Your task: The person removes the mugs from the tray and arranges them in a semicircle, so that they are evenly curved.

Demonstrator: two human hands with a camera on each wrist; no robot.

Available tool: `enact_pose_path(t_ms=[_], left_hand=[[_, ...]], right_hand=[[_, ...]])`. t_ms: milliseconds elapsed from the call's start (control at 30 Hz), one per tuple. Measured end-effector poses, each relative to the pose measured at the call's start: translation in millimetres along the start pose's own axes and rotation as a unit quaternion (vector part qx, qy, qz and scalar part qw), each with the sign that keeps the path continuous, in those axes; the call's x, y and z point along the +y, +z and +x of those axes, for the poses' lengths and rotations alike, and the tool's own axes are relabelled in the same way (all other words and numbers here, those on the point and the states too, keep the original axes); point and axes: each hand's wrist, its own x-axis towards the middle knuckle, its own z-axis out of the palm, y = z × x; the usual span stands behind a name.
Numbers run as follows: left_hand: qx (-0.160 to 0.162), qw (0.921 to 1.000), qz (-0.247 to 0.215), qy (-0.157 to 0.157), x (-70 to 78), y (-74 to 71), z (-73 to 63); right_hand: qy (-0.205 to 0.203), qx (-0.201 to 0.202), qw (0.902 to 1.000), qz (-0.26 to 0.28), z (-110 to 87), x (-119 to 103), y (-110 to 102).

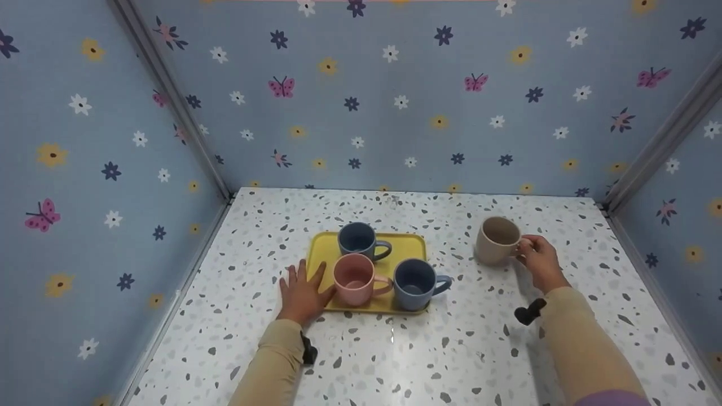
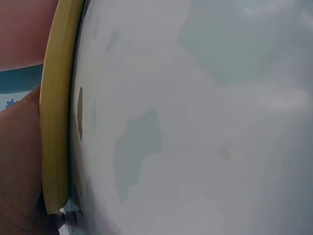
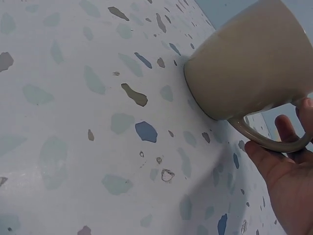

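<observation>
Speckled white terrazzo tabletop [image 1: 395, 361] lies open in front and between the yellow plastic tray [image 1: 321, 248] and the beige ceramic mug [image 1: 496, 239]. Tray is crowded: dark blue mug [image 1: 358, 239], pink mug [image 1: 353, 278], lighter blue mug [image 1: 414, 283]. Flowered blue walls [image 1: 395, 101] close left, back, right.

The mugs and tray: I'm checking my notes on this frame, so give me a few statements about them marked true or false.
1. Three mugs stand on the yellow tray. True.
2. The right hand holds the beige mug by its handle. True.
3. The beige mug is on the tray. False: it is on the speckled table, right of the tray.
4. The left hand grips the pink mug. False: it lies flat at the tray's left edge.
</observation>
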Motion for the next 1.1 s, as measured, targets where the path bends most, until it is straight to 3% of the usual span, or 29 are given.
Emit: enact_pose_path(t_ms=[133,433,600,833,1100], left_hand=[[-0.002,1.0000,-0.002,0.002,-0.6,1.0,-0.3],[-0.005,0.9999,-0.008,0.003,-0.2,1.1,-0.3],[-0.003,1.0000,0.001,0.000,0.4,-0.3,-0.6],[0.005,0.9999,0.007,0.006,1.8,-3.0,-1.1],[-0.002,1.0000,0.008,-0.001,1.4,-2.6,0.2]], right_hand=[[-0.008,0.001,0.9986,-0.053,-4.9,-10.9,-4.8],[-0.101,0.032,0.9901,-0.092,-15.2,-38.9,-2.0],[-0.156,0.038,0.9842,-0.074,-22.0,-48.0,8.1],[-0.235,0.013,0.9715,-0.031,-34.2,-55.2,30.2],[-0.257,-0.034,0.9657,0.008,-55.0,-58.6,62.3]])
